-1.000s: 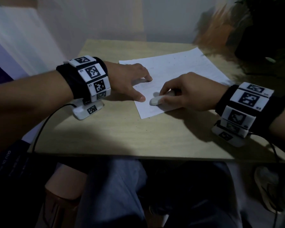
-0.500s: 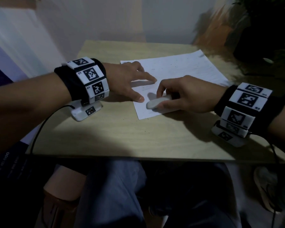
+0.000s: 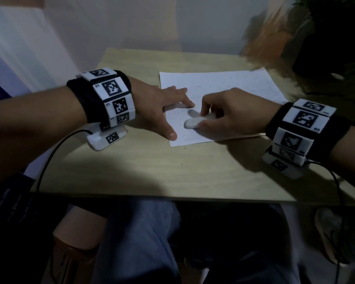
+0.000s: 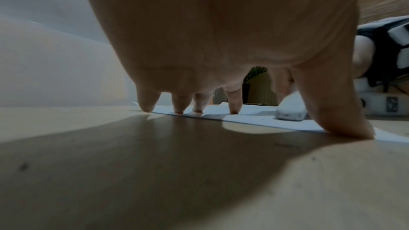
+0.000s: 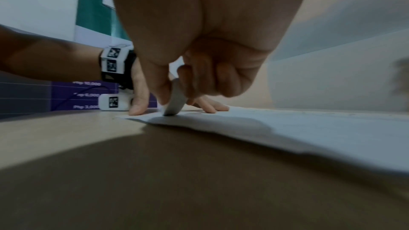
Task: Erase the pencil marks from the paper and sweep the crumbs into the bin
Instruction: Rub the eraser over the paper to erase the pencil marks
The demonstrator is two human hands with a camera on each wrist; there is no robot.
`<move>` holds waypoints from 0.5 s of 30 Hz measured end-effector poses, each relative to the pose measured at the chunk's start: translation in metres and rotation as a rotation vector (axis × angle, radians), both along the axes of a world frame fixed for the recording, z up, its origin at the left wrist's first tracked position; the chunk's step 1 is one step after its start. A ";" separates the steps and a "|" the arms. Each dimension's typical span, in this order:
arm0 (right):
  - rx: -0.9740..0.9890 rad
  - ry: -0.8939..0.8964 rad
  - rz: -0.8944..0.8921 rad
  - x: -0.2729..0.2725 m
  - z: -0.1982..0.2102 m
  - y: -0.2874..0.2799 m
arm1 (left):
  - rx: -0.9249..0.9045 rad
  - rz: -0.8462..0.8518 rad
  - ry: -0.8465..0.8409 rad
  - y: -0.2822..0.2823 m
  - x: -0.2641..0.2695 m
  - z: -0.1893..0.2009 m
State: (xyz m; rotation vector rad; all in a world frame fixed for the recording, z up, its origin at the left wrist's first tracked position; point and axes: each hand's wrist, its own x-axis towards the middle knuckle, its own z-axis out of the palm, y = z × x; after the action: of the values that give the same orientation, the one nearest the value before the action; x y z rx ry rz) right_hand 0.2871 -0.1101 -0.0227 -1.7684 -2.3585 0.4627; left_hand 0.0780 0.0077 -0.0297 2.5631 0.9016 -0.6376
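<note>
The left hand (image 3: 156,103) lies on the left edge of the paper (image 3: 223,85), and its fingers (image 4: 234,100) are straight and spread. Their tips press the sheet down on the wooden surface (image 3: 152,171), and the thumb touches the near left corner. Just right of this hand is the white eraser (image 3: 193,122). It stands tilted, with its lower end on the paper near that same corner. The right hand (image 3: 232,115) holds it: the fingers (image 5: 199,80) are curled around the eraser, and the thumb presses it from the near side. Small dark crumbs (image 3: 197,86) lie scattered over the sheet, and a few faint pencil marks show on it. No bin shows in any view.
</note>
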 end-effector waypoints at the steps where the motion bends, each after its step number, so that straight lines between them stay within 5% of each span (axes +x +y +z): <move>1: 0.011 -0.002 0.013 -0.001 0.000 -0.001 | -0.012 0.004 0.001 0.000 0.000 0.000; 6: -0.157 0.044 0.101 -0.004 0.001 -0.004 | -0.060 0.020 -0.004 -0.002 0.002 0.006; 15: 0.088 0.050 -0.010 0.005 -0.003 0.004 | 0.047 -0.035 0.003 -0.007 0.002 0.003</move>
State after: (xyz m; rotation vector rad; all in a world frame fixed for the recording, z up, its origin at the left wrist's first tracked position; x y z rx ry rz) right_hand 0.2925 -0.1066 -0.0259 -1.7089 -2.2985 0.3910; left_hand 0.0805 0.0011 -0.0271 2.6254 0.8842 -0.6375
